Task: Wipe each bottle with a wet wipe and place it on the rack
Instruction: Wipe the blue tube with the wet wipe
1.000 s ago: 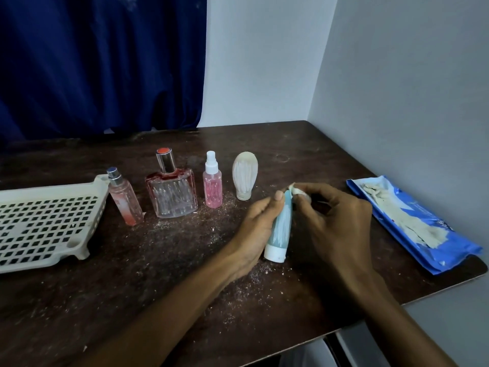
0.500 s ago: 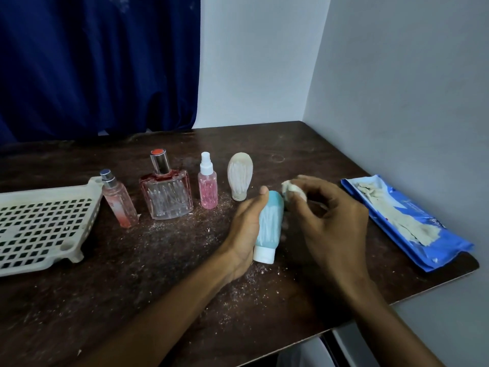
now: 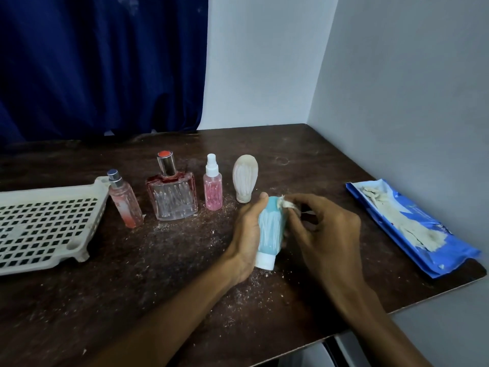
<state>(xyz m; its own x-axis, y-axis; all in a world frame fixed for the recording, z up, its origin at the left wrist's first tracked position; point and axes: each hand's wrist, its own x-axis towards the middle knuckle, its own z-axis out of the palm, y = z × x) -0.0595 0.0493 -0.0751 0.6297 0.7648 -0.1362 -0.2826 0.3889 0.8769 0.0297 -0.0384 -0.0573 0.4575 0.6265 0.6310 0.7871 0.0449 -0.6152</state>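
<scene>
My left hand (image 3: 244, 234) grips a light blue squeeze bottle (image 3: 271, 229) that stands cap-down on its white cap. My right hand (image 3: 325, 234) pinches a small crumpled wet wipe (image 3: 287, 204) against the bottle's upper right side. White streaks run down the bottle's face. Behind it stand a dusty white bulb-shaped bottle (image 3: 245, 177), a pink spray bottle (image 3: 212, 186), a square glass perfume bottle (image 3: 172, 193) and a slim pink bottle (image 3: 124, 201). The cream slotted rack (image 3: 39, 226) lies at the left with nothing on it.
A blue wet wipe pack (image 3: 412, 229), smeared with pale grime, lies at the right near the wall. The dark wooden table (image 3: 132, 300) is strewn with white dust and crumbs. A blue curtain hangs behind; grey walls close the right corner.
The wipe has moved from the bottle's top tip to its upper right side. The bottle has turned in my left hand, showing more of its streaked face.
</scene>
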